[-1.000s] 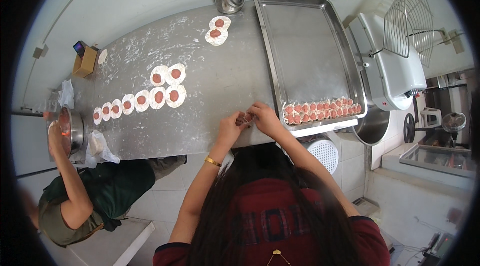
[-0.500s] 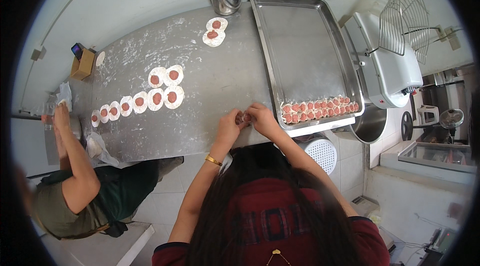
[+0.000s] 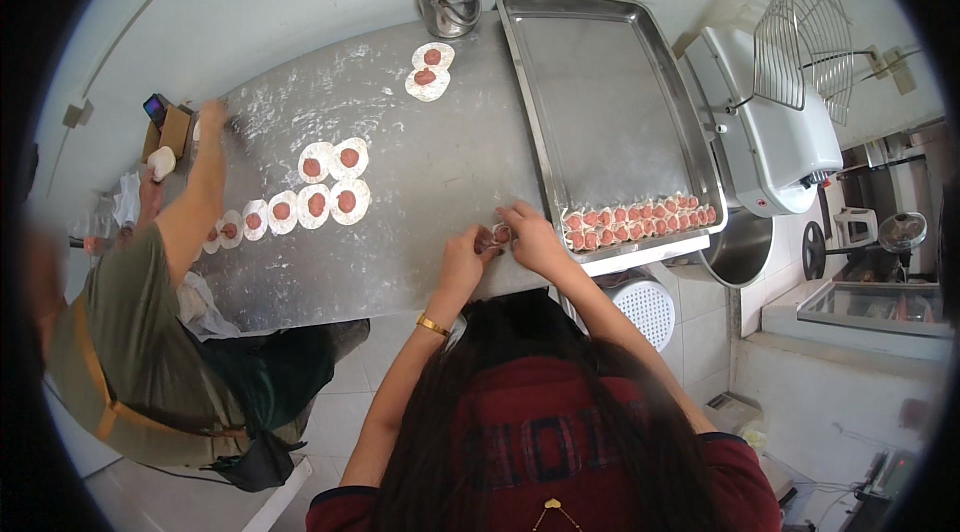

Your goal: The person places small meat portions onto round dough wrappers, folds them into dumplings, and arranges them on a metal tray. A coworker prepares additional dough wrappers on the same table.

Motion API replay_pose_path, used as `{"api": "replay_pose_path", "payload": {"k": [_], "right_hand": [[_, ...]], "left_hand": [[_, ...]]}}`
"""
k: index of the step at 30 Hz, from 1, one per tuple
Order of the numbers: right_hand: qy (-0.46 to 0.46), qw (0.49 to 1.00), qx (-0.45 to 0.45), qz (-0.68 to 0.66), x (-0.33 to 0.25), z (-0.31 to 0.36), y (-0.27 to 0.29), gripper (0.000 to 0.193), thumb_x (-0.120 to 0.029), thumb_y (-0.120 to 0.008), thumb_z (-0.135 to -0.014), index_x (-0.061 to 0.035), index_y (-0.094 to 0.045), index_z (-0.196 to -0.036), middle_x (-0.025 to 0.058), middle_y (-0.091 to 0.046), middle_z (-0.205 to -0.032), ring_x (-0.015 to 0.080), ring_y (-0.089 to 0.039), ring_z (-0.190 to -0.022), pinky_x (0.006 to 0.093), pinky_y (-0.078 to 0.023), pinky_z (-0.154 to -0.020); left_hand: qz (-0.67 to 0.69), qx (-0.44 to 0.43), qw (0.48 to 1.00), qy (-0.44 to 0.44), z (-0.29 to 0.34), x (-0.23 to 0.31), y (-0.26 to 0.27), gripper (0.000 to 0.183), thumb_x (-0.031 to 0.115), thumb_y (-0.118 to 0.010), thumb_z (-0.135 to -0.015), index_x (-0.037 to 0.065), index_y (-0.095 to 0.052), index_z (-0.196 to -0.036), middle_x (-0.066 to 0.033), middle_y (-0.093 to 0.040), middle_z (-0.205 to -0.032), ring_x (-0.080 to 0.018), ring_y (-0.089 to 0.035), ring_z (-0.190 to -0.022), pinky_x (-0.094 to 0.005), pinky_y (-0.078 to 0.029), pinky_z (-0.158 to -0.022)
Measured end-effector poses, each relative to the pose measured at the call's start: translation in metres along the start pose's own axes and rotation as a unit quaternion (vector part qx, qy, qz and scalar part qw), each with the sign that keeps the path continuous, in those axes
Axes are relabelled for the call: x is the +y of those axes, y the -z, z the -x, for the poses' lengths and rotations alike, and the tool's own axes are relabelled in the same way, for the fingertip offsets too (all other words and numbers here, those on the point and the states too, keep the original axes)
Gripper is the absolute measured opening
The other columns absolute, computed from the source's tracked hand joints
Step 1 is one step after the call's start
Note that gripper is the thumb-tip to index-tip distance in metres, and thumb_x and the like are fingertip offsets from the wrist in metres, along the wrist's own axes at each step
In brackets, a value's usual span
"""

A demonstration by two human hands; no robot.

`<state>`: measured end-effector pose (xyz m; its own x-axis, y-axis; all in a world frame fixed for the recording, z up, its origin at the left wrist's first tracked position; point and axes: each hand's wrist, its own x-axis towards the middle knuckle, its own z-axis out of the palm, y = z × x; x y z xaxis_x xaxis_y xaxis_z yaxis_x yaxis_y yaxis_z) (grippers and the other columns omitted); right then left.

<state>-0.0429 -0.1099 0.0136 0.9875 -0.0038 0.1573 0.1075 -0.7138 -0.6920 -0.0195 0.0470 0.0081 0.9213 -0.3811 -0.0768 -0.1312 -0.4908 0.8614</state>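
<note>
Between both hands, at the table's near edge, is a small open-topped dumpling (image 3: 501, 233) with pink meat showing in the middle. My left hand (image 3: 467, 260) pinches its left side, a gold bracelet on the wrist. From the other side the fingers of my right hand (image 3: 536, 240) close on the same wrapper. Just right of them, a large metal tray (image 3: 620, 112) holds rows of finished dumplings (image 3: 640, 220) along its near end. Round flat wrappers topped with meat (image 3: 346, 200) lie in rows on the floured steel table (image 3: 430, 162), left of my hands.
Two more filled wrappers (image 3: 428, 83) lie near a metal bucket (image 3: 449, 7) at the back. At the left, a co-worker (image 3: 140, 352) leans over the table, a round wrapper (image 3: 161, 164) in one hand. A white machine (image 3: 770, 122) stands right of the tray, a white stool (image 3: 642, 312) below.
The co-worker has leaned in and stretched an arm to the table's far left edge, a wrapper now in the other hand. My hands stay at the dumpling, with only slight finger movement.
</note>
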Motion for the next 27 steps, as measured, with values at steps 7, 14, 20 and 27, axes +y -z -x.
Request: {"api": "replay_pose_path", "payload": {"k": [7, 14, 20, 27], "right_hand": [[-0.023, 0.999, -0.034, 0.018, 0.003, 0.002, -0.002, 0.041, 0.006, -0.057, -0.067, -0.0029, -0.061, -0.107, 0.0169, -0.057, -0.100, 0.0382, -0.059, -0.088, 0.0439, -0.049, -0.074], [-0.047, 0.999, -0.001, -0.002, -0.003, 0.001, -0.002, 0.033, 0.007, -0.058, -0.068, -0.0023, -0.063, -0.100, 0.0174, -0.058, -0.092, 0.0385, -0.059, -0.085, 0.0439, -0.049, -0.073], [-0.025, 0.998, -0.032, -0.040, -0.002, -0.007, -0.001, 0.036, 0.006, -0.058, -0.070, -0.0041, -0.062, -0.103, 0.0186, -0.056, -0.096, 0.0392, -0.058, -0.088, 0.0438, -0.049, -0.074], [0.037, 0.998, -0.053, 0.019, -0.013, -0.007, -0.002, 0.030, 0.003, -0.055, -0.072, -0.0050, -0.064, -0.100, 0.0144, -0.056, -0.089, 0.0336, -0.057, -0.088, 0.0422, -0.046, -0.080]], "left_hand": [[0.018, -0.001, 0.999, -0.048, -0.005, 0.000, 0.004, 0.029, -0.004, -0.072, -0.069, -0.002, -0.061, -0.095, -0.0158, -0.065, -0.090, -0.0279, -0.065, -0.078, -0.0352, -0.052, -0.070], [0.001, 0.024, 0.998, -0.064, -0.009, 0.000, 0.004, 0.026, -0.002, -0.071, -0.070, -0.001, -0.061, -0.094, -0.0154, -0.066, -0.087, -0.0270, -0.066, -0.078, -0.0342, -0.052, -0.070], [0.033, 0.004, 0.999, 0.000, -0.014, -0.007, 0.004, 0.022, 0.004, -0.072, -0.074, 0.000, -0.061, -0.094, -0.0137, -0.068, -0.085, -0.0236, -0.067, -0.079, -0.0321, -0.052, -0.072], [0.067, 0.065, 0.995, 0.038, -0.031, -0.030, 0.022, 0.022, 0.000, -0.069, -0.073, 0.000, -0.062, -0.094, -0.0132, -0.067, -0.081, -0.0230, -0.066, -0.073, -0.0312, -0.052, -0.069]]}}
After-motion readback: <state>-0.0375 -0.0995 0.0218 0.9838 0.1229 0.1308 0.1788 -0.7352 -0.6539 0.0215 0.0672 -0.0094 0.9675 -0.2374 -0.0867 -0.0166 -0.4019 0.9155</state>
